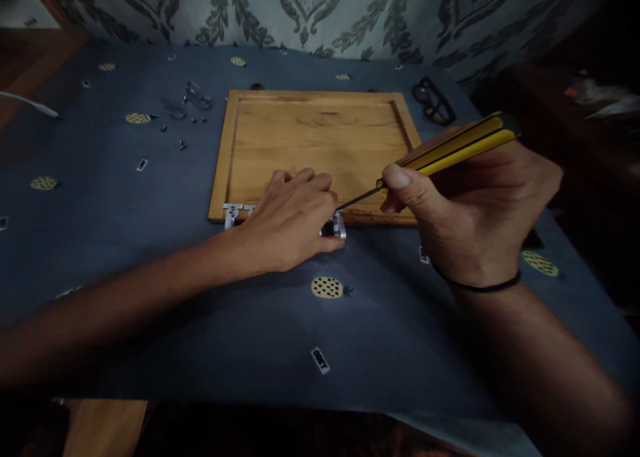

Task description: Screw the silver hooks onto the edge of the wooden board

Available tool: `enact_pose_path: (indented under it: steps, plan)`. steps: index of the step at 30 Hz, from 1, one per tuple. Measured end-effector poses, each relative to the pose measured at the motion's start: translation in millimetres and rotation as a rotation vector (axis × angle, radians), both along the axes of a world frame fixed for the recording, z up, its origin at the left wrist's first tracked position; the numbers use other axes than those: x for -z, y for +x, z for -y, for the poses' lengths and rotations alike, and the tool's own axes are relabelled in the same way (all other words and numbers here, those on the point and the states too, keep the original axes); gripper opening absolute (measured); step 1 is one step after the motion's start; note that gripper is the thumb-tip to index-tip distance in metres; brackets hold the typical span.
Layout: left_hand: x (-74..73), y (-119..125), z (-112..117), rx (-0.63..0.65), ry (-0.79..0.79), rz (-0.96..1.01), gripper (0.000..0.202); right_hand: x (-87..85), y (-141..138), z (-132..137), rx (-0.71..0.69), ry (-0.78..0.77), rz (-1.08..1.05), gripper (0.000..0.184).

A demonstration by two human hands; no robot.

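Note:
A square wooden panel with a raised frame lies flat on a dark blue cloth. My left hand rests over its near edge, fingers curled down on a silver metal bracket that shows on both sides of the hand. My right hand is closed around a yellow and black screwdriver. Its thin shaft points left and down, with the tip hidden just behind my left fingers at the bracket's right end.
Small screws and metal parts lie scattered on the cloth left of the panel. A pair of dark glasses sits off its far right corner. A white cable runs at the far left. A patterned curtain hangs behind.

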State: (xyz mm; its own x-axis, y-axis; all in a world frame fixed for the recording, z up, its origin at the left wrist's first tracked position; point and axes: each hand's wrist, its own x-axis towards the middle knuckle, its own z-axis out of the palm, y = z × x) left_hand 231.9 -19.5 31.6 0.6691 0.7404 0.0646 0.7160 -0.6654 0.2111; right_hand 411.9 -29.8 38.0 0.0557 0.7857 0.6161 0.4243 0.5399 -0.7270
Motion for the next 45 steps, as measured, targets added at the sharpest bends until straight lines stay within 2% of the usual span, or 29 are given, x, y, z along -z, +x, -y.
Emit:
enact_pose_path:
  steps: [6,13,18,27,35,38,40,45]
  plan:
    - [4.4,-3.4,-0.9,0.009,0.023,0.033,0.030,2.9,-3.2,-2.9,0.142,0.272,-0.077,0.033]
    - [1.8,-1.5,-0.1,0.008,0.019,0.031,0.031,2.2,2.8,-0.1,0.018,0.105,-0.019,0.032]
    - [0.5,-0.5,0.3,0.003,0.026,0.014,0.030,6.7,2.8,-1.8,-0.045,0.118,-0.037,0.022]
    - [-0.5,-0.7,0.1,0.004,0.025,0.007,0.032,8.1,5.0,-3.6,-0.077,0.093,-0.029,0.019]
    - [-1.2,0.5,0.1,0.003,0.003,-0.011,0.033,-3.4,15.2,-4.7,-0.219,-0.072,0.026,0.016]
    - [-0.5,0.6,0.4,0.007,0.004,-0.009,0.032,-6.6,18.1,-4.2,-0.248,-0.056,0.092,0.009]
    - [0.0,0.2,0.6,0.009,0.013,0.002,0.031,-5.0,18.0,-3.7,-0.208,-0.005,0.129,0.011]
    - [-0.7,0.1,0.3,0.001,0.013,0.003,0.031,11.2,13.8,-2.9,0.073,0.112,0.215,0.020]
